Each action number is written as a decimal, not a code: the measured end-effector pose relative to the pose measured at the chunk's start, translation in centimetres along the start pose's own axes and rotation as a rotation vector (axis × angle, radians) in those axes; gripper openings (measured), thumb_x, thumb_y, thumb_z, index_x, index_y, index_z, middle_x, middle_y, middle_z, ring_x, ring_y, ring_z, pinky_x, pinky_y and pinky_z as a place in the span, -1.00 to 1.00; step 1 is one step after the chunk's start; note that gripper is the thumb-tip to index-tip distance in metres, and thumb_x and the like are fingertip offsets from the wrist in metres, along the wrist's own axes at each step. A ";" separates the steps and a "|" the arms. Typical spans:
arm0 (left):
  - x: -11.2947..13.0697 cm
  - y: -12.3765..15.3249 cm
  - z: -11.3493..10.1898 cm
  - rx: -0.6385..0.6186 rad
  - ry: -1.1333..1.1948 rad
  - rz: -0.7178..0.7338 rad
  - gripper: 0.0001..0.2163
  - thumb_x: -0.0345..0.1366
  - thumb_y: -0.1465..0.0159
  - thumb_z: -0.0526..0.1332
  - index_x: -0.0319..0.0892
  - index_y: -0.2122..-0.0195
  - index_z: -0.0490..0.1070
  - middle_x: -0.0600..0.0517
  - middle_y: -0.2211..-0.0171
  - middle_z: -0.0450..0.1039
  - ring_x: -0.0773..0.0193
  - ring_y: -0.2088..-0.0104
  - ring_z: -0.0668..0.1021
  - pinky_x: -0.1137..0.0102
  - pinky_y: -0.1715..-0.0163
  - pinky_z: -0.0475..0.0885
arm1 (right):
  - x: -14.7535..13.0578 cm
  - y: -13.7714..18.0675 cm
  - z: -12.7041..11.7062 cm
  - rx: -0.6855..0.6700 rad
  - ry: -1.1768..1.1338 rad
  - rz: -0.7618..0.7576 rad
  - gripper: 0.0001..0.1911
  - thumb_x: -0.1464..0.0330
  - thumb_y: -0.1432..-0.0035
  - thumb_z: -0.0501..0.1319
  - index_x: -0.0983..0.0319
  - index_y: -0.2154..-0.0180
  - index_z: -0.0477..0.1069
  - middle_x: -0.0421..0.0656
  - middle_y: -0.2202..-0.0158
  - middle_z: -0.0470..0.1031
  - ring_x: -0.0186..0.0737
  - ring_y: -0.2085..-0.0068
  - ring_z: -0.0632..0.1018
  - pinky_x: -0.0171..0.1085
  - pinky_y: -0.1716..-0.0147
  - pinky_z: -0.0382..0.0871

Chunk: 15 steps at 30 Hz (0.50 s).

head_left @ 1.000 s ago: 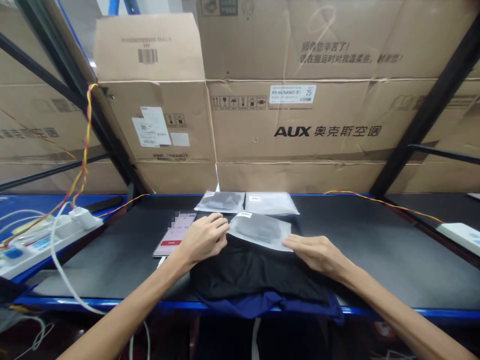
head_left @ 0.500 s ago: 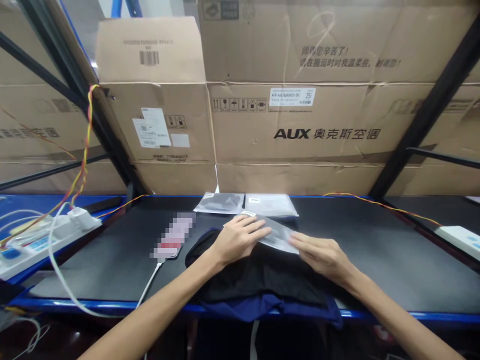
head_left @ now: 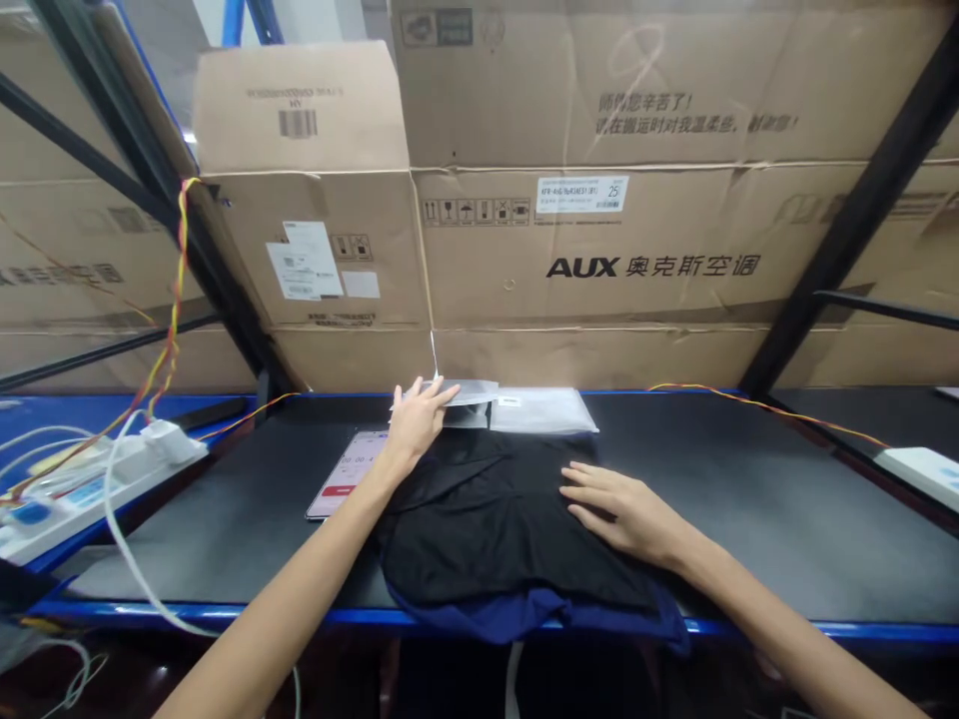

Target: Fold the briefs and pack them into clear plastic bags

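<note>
My left hand is at the back of the table, fingers spread over a translucent packet. The packet lies across another flat packet with dark contents, which it partly covers. My thumb's contact with it is hidden. To the right lies a whitish translucent packet with a small label. Folded black cloth with a dark blue edge spreads before me and hangs over the front edge. My right hand rests on the cloth's right side, fingers stretched out and holding nothing.
A phone with a lit screen lies beside my left forearm. White power strips with cables stand at the left, and another power strip sits at the right. Cardboard walls the back, between black metal posts.
My left hand has moved back and left with the packet, now over the dark packet. My right hand has let go of the packet and come down on the black cloth.
</note>
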<state>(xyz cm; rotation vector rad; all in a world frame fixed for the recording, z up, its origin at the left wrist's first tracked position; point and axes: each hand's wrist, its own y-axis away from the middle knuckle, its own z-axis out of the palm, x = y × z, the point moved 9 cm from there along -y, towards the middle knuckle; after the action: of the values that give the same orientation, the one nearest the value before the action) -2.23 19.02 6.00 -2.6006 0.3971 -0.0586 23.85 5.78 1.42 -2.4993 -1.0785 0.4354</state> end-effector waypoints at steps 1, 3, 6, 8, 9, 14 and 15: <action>-0.2 -0.1 0.9 -0.049 0.000 -0.012 -0.54 -0.40 -0.32 0.02 0.08 -0.22 0.32 0.01 -0.29 0.23 -0.19 -0.28 0.23 -0.27 -0.17 0.13 | 0.1 0.1 0.1 -0.016 -0.002 0.008 -0.70 0.35 -0.29 0.13 0.18 0.01 0.54 -0.04 -0.12 0.47 -0.03 -0.17 0.45 -0.06 -0.12 0.42; -0.4 0.1 2.3 -0.123 0.019 -0.028 -0.53 -0.40 -0.31 0.03 0.04 -0.23 0.32 -0.07 -0.31 0.18 -0.25 -0.29 0.20 -0.30 -0.14 0.15 | 0.3 0.3 0.1 -0.033 -0.012 0.027 -0.70 0.34 -0.29 0.13 0.17 0.01 0.55 -0.03 -0.13 0.46 -0.02 -0.17 0.45 -0.04 -0.12 0.41; -0.6 0.5 3.1 -0.158 0.073 -0.026 -0.53 -0.39 -0.30 0.03 0.00 -0.24 0.31 -0.10 -0.32 0.15 -0.26 -0.30 0.18 -0.28 -0.13 0.18 | 0.4 0.5 0.1 -0.054 -0.027 0.052 -0.69 0.33 -0.29 0.13 0.16 0.00 0.54 -0.03 -0.13 0.46 -0.02 -0.16 0.46 -0.03 -0.13 0.41; -0.8 0.7 3.1 -0.155 0.100 -0.019 -0.52 -0.39 -0.28 0.05 -0.01 -0.23 0.31 -0.10 -0.32 0.16 -0.23 -0.30 0.19 -0.26 -0.14 0.20 | 0.5 0.5 0.1 -0.061 -0.032 0.059 -0.69 0.32 -0.30 0.13 0.14 -0.01 0.53 -0.05 -0.13 0.47 -0.03 -0.16 0.46 -0.03 -0.13 0.41; -0.9 0.7 3.0 -0.152 0.112 -0.023 -0.51 -0.40 -0.26 0.06 -0.02 -0.22 0.32 -0.11 -0.31 0.17 -0.22 -0.30 0.19 -0.25 -0.15 0.20 | 0.5 0.5 0.1 -0.061 -0.035 0.061 -0.69 0.32 -0.30 0.13 0.12 -0.02 0.52 -0.06 -0.13 0.47 -0.04 -0.16 0.46 -0.03 -0.13 0.41; -1.4 0.6 2.5 -0.141 0.143 -0.045 -0.49 -0.43 -0.17 0.11 -0.08 -0.18 0.38 -0.16 -0.29 0.21 -0.24 -0.29 0.21 -0.29 -0.17 0.14 | 0.5 0.4 0.0 -0.057 -0.047 0.068 -0.69 0.31 -0.30 0.13 0.11 -0.02 0.52 -0.08 -0.12 0.48 -0.04 -0.16 0.47 -0.04 -0.13 0.41; -1.4 0.5 2.4 -0.144 0.144 -0.049 -0.48 -0.44 -0.16 0.11 -0.08 -0.18 0.37 -0.16 -0.29 0.20 -0.26 -0.30 0.19 -0.30 -0.17 0.11 | 0.5 0.4 0.0 -0.060 -0.047 0.070 -0.69 0.31 -0.30 0.13 0.11 -0.02 0.52 -0.08 -0.12 0.48 -0.05 -0.16 0.47 -0.04 -0.13 0.41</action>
<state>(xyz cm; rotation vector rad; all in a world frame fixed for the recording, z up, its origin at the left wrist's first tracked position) -3.42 20.17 3.68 -2.7578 0.4011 -0.2438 24.42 5.90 1.16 -2.5980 -1.0394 0.4911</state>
